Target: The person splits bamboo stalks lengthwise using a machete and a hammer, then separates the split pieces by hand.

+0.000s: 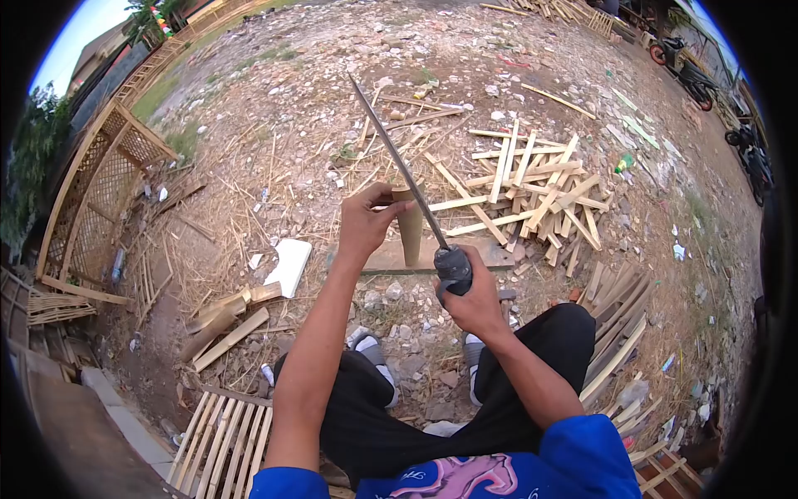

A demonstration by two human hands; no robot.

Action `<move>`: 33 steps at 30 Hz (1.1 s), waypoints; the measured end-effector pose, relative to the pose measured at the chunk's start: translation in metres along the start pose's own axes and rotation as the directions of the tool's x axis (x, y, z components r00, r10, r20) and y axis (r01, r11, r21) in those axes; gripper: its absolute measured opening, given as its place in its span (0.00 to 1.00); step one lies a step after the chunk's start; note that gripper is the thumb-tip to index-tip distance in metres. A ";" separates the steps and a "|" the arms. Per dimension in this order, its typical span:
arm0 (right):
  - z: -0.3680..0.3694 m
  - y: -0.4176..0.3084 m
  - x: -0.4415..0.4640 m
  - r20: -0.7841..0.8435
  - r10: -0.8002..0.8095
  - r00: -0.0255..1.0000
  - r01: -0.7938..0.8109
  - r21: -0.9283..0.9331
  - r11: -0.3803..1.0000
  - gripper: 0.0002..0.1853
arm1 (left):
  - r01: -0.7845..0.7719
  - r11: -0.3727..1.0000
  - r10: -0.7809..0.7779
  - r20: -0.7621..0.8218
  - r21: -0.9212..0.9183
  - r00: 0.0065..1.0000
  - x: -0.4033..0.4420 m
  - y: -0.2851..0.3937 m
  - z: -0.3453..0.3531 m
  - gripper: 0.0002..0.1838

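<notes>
Upright on a wooden board (382,263) stands a bamboo piece (411,231), its top pinched between the thumb and fingers of my left hand (366,218). My right hand (475,298) is wrapped round the dark wrapped handle of a long blade (399,156). The blade points up and to the left, away from me, and passes just right of the bamboo's top in this view. Whether blade and bamboo touch, I cannot tell.
Split bamboo strips (532,179) lie heaped beyond the board to the right. Longer pieces (619,320) are stacked by my right knee. At the left are bamboo chunks (229,328), a white slab (288,266), a slatted panel (218,441) and a lattice frame (100,183). Motorbikes (690,76) stand far right.
</notes>
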State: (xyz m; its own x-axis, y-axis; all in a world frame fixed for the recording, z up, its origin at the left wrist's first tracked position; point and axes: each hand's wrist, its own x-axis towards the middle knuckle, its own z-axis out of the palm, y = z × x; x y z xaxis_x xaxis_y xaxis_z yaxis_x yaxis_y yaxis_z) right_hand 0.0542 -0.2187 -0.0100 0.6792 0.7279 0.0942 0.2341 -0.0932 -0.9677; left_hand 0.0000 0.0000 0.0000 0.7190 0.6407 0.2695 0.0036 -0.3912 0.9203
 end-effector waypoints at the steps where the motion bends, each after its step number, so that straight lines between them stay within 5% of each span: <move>1: 0.002 -0.005 -0.002 0.000 0.012 1.000 -0.012 -0.003 1.000 0.27 | 0.014 1.000 -0.014 -0.003 0.008 1.000 -0.002 0.003 -0.002 0.14; 23: 0.003 -0.005 -0.001 -0.004 -0.033 0.999 0.033 -0.072 0.997 0.25 | 0.014 0.996 -0.013 0.019 -0.083 1.000 -0.003 -0.033 0.017 0.12; 33: 0.001 -0.008 0.003 -0.034 -0.066 0.997 0.067 0.028 0.997 0.26 | -0.020 0.999 0.021 -0.065 0.027 0.998 0.006 -0.011 0.020 0.10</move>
State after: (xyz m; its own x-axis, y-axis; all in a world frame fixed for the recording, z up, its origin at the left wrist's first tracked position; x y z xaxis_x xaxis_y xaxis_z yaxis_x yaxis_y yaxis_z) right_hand 0.0532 -0.2152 -0.0027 0.6854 0.7091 0.1656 0.2597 -0.0256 -0.9653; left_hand 0.0183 -0.0049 -0.0138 0.6722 0.6737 0.3070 0.0081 -0.4213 0.9069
